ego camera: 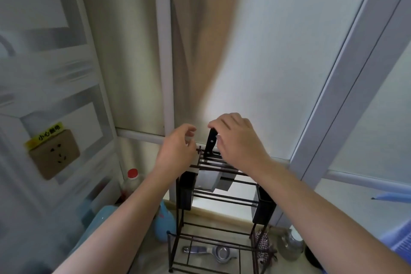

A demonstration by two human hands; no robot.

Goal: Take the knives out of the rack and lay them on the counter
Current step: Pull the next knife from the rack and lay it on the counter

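Observation:
A dark wire rack [222, 198] stands on the counter before a frosted window. A knife with a black riveted handle [210, 143] stands upright in the rack's top slots, and broad steel blades [211, 181] hang below the top bars. My right hand [238, 140] is at the top of the black handle, fingers curled over its end and thumb against its side. My left hand [178, 151] hovers just left of the handle at the rack's top left corner, fingers loosely apart and holding nothing.
A red-capped bottle [132, 179] and a teal object [164, 222] stand left of the rack. A metal squeezer [220, 252] lies under the rack. A glass jar [291, 244] and a checked cloth item [263, 243] sit at its right. A wall socket [54, 153] is on the left.

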